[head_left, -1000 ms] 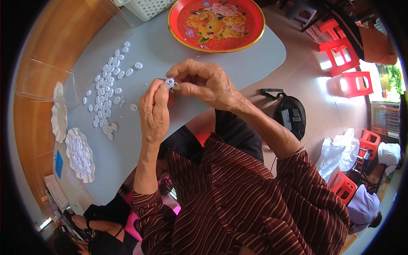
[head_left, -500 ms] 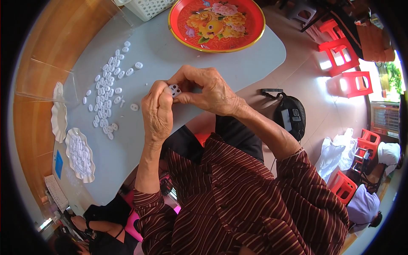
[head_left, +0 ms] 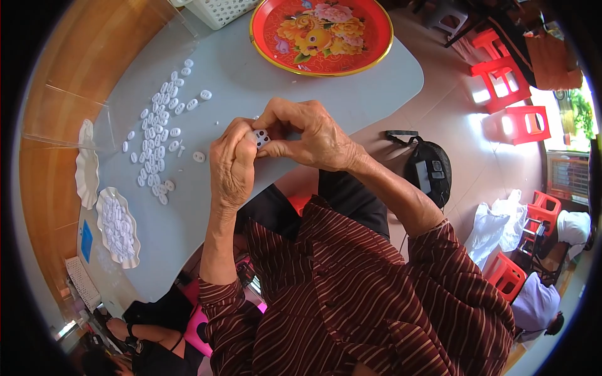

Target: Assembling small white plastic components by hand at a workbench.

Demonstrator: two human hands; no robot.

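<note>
Shifted slightly toward the body since the earlier frame, a white holed piece (head_left: 261,139) is being clamped in the grip of left hand (head_left: 232,164) and right hand (head_left: 316,138) above the worktop (head_left: 210,70), presumably being steadied from both sides

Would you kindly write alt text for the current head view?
A person's left hand and right hand hold a dark-spotted white piece at a grey table. White ovals lie left of them, near a filled dish; a red tray sits beyond.
</note>
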